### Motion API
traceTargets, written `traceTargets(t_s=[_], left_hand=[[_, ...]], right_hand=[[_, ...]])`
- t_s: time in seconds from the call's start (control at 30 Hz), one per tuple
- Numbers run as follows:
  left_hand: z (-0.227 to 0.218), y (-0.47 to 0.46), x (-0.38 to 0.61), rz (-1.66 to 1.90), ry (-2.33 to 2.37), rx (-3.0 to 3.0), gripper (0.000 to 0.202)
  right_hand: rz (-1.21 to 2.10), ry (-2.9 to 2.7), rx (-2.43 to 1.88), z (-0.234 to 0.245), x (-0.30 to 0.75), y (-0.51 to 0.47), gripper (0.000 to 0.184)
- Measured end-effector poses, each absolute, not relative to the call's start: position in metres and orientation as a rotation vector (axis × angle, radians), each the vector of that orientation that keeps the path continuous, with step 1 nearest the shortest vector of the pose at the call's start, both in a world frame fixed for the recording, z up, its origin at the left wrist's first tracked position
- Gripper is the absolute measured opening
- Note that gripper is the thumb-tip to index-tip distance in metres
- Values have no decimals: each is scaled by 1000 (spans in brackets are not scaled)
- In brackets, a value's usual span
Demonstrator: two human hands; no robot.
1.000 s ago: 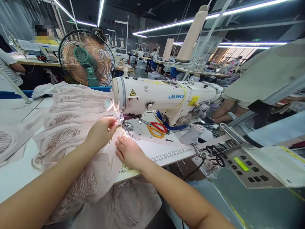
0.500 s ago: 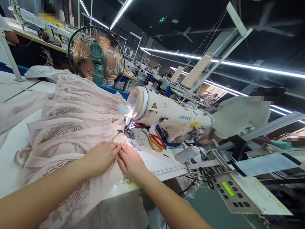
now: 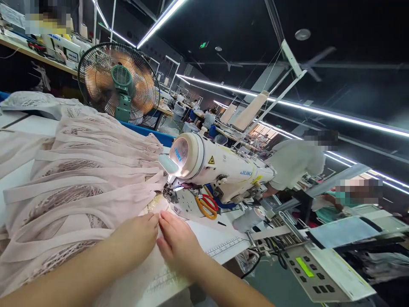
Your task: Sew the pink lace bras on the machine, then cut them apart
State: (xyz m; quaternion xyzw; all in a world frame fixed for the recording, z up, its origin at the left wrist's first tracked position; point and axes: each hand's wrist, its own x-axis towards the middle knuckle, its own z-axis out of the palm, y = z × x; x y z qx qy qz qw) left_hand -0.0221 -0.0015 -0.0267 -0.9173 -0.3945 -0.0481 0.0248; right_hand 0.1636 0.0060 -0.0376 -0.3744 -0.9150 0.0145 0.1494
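Observation:
Pale pink fabric with lace [image 3: 79, 196] lies in gathered folds across the left of the table and runs to the needle area of a white sewing machine [image 3: 220, 164]. My left hand [image 3: 139, 234] is closed on the fabric's near edge, just in front of the presser foot [image 3: 168, 190]. Right beside it, my right hand [image 3: 179, 238] pinches the same edge, the two hands' fingertips almost touching. A gold-toned lace patch [image 3: 155, 203] shows between the hands and the foot. The machine's lamp lights the stitching spot.
Scissors with red and orange handles [image 3: 207, 205] lie under the machine arm. A printed ruler [image 3: 223, 246] runs along the table front. A control panel [image 3: 315, 273] stands at the right, a large fan [image 3: 119, 83] behind. Another person in a pale top [image 3: 292, 164] works at the right.
The view has shifted, so the fabric sits lower and further left. Both hands stay together at the fabric edge, now slightly further from the presser foot.

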Motion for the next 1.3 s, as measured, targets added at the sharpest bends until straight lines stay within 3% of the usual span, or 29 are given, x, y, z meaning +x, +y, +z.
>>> traceTargets(t_s=[0.2, 0.43, 0.8, 1.3], left_hand=[[-18, 8, -17, -87, -1291, -2850, 19], [-12, 20, -21, -194, -1357, -2780, 30], [-4, 38, -17, -136, -1484, -2733, 37], [-5, 45, -22, -212, -1391, -2738, 33]], right_hand=[[138, -2706, -993, -33, 179, 3, 49], [128, -2680, -946, -38, 206, -5, 41], [240, -2671, -920, -38, 215, -4, 48], [172, -2660, -881, -36, 214, 5, 48]])
